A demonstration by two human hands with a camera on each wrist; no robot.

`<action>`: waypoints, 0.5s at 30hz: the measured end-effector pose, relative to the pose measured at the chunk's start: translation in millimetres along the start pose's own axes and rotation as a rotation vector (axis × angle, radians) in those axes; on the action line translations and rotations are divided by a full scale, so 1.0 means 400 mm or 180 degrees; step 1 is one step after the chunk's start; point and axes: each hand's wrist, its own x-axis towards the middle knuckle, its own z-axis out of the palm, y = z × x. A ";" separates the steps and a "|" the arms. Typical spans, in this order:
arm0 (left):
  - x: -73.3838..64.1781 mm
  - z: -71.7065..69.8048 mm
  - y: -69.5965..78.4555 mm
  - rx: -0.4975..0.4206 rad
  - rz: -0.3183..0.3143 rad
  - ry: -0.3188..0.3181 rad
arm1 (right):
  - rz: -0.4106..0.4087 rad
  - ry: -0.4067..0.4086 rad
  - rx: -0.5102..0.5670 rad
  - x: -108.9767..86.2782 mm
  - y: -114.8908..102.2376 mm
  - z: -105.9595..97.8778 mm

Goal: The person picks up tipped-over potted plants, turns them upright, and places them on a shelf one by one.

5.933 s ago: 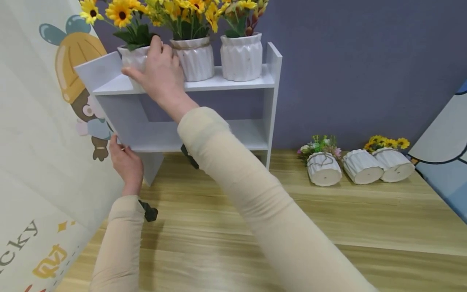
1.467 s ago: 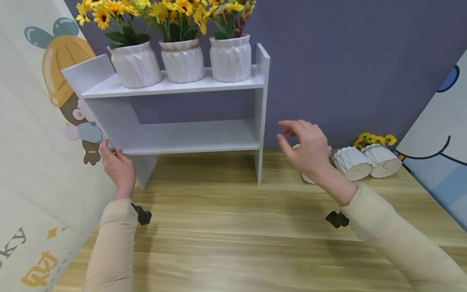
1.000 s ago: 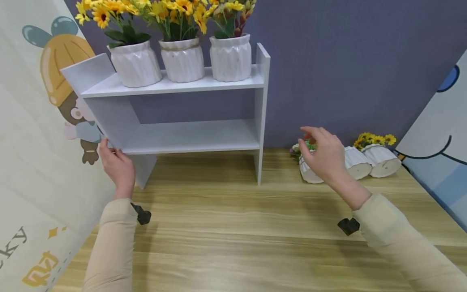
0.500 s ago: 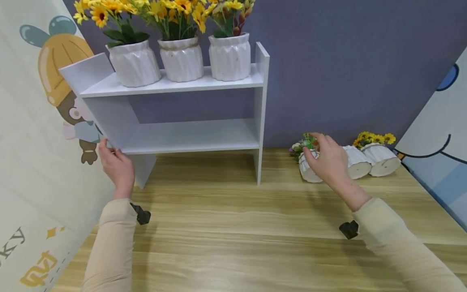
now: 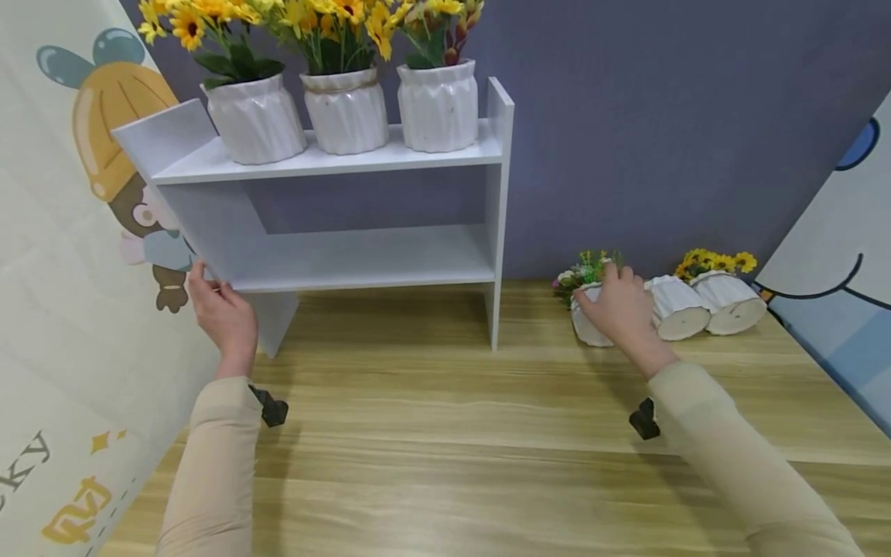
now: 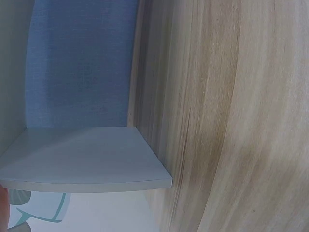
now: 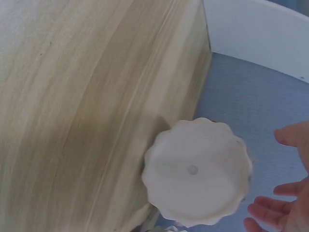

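My left hand [image 5: 226, 321] grips the left side panel of a white two-tier shelf [image 5: 327, 172] by its front edge, fingers on the outer face. In the left wrist view only a bit of a finger [image 6: 4, 208] shows against the panel [image 6: 82, 159]. My right hand [image 5: 619, 309] is over the leftmost lying flowerpot [image 5: 588, 325], a white fluted pot with small mixed flowers. The right wrist view shows that pot's round base [image 7: 198, 169] and my fingers [image 7: 270, 212] spread above it, with a gap between.
On the top tier stand three white flowerpots [image 5: 257, 124] with yellow flowers. Two more flowerpots [image 5: 675, 309] lie on their sides right of my right hand. A grey-blue wall [image 5: 661, 139] rises behind the wooden table [image 5: 452, 433]; a printed panel [image 5: 69, 255] borders the left.
Earlier my right hand was on the left pot on the top tier. It has left that pot, moved right and come down over the leftmost lying pot. My left hand stays on the shelf.
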 end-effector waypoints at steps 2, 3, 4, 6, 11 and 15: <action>0.000 -0.001 0.000 -0.0006 0.0006 -0.0010 | 0.0106 -0.0111 -0.0121 0.008 -0.001 0.013; 0.000 -0.001 0.000 -0.0005 0.0005 -0.0020 | 0.0166 -0.0182 -0.0178 0.013 -0.001 0.020; 0.000 -0.001 0.000 -0.0004 0.0000 -0.0025 | 0.0226 -0.0242 -0.0232 0.018 -0.002 0.028; 0.000 -0.002 0.000 -0.0009 0.0006 -0.0042 | 0.0335 -0.0400 -0.0313 0.029 -0.003 0.042; -0.001 -0.003 -0.001 -0.0021 0.0023 -0.0070 | 0.0482 -0.0667 -0.0325 0.047 -0.005 0.070; -0.002 -0.002 0.001 -0.0020 0.0020 -0.0057 | 0.0517 -0.0751 -0.0375 0.056 -0.006 0.083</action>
